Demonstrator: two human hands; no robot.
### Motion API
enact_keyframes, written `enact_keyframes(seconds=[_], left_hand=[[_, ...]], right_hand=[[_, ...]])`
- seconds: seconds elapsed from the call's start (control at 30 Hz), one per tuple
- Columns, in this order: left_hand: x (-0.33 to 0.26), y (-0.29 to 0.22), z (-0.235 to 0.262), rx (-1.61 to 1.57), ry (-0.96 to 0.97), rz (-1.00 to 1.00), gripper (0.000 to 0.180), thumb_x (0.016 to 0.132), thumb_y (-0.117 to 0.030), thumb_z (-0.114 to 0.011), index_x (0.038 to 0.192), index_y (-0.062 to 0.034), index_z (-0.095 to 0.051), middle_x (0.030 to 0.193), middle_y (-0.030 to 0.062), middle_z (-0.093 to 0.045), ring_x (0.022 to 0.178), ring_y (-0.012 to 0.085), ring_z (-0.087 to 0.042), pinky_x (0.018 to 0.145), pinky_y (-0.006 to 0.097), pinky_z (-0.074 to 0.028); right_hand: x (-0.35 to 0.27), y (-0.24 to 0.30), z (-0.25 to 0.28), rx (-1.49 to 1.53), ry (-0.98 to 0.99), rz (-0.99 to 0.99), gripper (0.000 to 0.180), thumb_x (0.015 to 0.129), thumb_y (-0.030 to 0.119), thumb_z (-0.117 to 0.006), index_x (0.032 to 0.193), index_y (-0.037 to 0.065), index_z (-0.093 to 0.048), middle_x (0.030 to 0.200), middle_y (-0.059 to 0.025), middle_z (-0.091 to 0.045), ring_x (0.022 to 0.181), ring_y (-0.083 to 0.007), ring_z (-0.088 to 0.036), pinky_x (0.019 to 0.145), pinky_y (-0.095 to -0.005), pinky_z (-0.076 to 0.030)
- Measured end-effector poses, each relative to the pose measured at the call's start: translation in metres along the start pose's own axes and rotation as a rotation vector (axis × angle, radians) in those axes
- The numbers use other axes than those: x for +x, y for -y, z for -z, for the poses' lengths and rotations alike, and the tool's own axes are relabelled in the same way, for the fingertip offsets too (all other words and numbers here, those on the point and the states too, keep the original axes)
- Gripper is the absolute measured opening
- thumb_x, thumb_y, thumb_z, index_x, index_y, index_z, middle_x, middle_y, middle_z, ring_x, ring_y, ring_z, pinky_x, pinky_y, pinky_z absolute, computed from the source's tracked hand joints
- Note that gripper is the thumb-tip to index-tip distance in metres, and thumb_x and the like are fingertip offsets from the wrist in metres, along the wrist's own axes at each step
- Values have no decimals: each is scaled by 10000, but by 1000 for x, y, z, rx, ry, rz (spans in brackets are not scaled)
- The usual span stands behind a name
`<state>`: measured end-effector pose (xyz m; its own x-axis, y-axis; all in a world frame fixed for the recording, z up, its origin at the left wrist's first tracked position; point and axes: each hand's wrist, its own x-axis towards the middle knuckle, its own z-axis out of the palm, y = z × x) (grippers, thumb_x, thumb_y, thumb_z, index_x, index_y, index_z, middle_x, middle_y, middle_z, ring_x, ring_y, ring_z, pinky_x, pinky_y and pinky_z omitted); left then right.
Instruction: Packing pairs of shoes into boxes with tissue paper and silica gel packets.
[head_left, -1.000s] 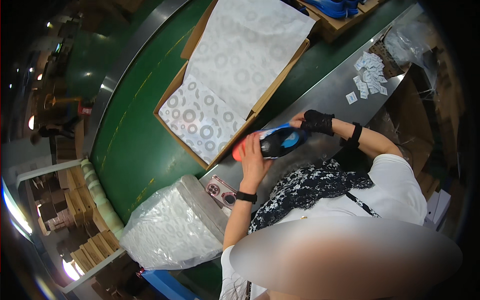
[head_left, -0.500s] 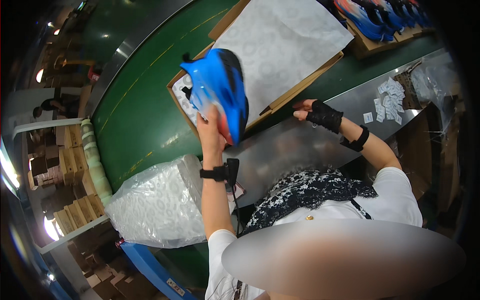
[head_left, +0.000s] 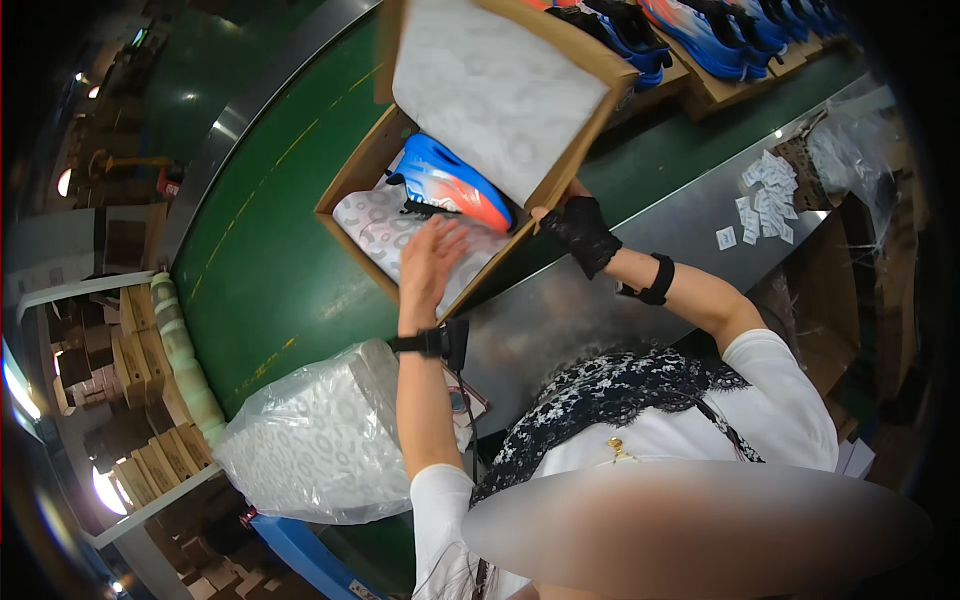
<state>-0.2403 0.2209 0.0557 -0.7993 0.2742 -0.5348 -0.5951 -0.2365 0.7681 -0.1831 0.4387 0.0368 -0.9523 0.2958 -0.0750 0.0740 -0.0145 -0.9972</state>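
My left hand (head_left: 433, 262) is released, fingers loosely spread over the patterned paper (head_left: 375, 225) in the near part of the box (head_left: 362, 165). The blue and orange shoe (head_left: 455, 185) lies inside that box, seemingly on its side, its orange toe pointing right and near; my fingertips are just beside it, not grasping it.

My right hand (head_left: 578, 228), in its black fingerless glove, is at the near end of the raised cardboard lid (head_left: 603, 105). My thumb shows at the edge but the other fingers are partly hidden, so I can't tell how firmly they grasp it.

What worries me is that toe: it sits close to the lid's edge, so lowering the cardboard now could catch or scuff it. The white sheet (head_left: 490, 100) lining the lid could crease or tear if my right fingers drag it along. With nothing of mine holding the shoe, a jolt to the box on the green belt (head_left: 270, 220) could roll it over. A careless right elbow could also scatter the small white sachets (head_left: 768, 195) on the metal ledge (head_left: 520, 330), off to the right.
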Motion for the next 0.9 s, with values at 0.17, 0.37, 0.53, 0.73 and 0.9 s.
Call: enact_keyframes(seconds=[0.17, 0.37, 0.53, 0.73, 0.9], left_hand=[[-50, -5, 53, -29, -429, -313, 417, 881, -329, -422, 1095, 27, -457, 1049, 151, -519, 978, 232, -495, 807, 363, -402], [-28, 60, 69, 455, -561, -456, 553, 886, -424, -356, 1142, 62, -426, 1106, 146, -498, 1020, 196, -465, 839, 291, -366], [-30, 54, 82, 313, -485, -249, 470, 865, -363, -429, 1155, 7, -431, 1092, 135, -507, 992, 220, -482, 853, 326, -364], [-42, 13, 71, -363, -94, -71, 554, 739, -520, -449, 1133, -131, -467, 1098, 43, -506, 1004, 229, -480, 815, 413, -399], [-78, -22, 42, -401, -145, -97, 537, 712, -509, -462, 1111, -151, -489, 1076, 41, -519, 942, 220, -504, 763, 392, -426]], right_hand=[[0, -3, -16, -1069, 126, 726, 572, 650, 71, -544, 1205, 150, -429, 1228, -189, -372, 1123, -341, -364, 833, -471, -327], [1, -39, -27, -1256, 202, 904, 515, 727, 136, -475, 1218, 279, -416, 1306, -166, -303, 1194, -374, -271, 817, -573, -309], [0, -27, -21, -1271, 263, 896, 483, 730, 121, -464, 1191, 261, -442, 1305, -180, -303, 1196, -378, -278, 807, -555, -331], [28, 67, -34, -1297, 466, 903, 497, 672, 109, -515, 1159, 195, -466, 1176, -126, -440, 1109, -304, -386, 804, -494, -331], [46, 122, -18, -961, 184, 1175, 564, 587, 75, -584, 1132, 165, -474, 1113, -77, -493, 1064, -207, -443, 812, -419, -347]])
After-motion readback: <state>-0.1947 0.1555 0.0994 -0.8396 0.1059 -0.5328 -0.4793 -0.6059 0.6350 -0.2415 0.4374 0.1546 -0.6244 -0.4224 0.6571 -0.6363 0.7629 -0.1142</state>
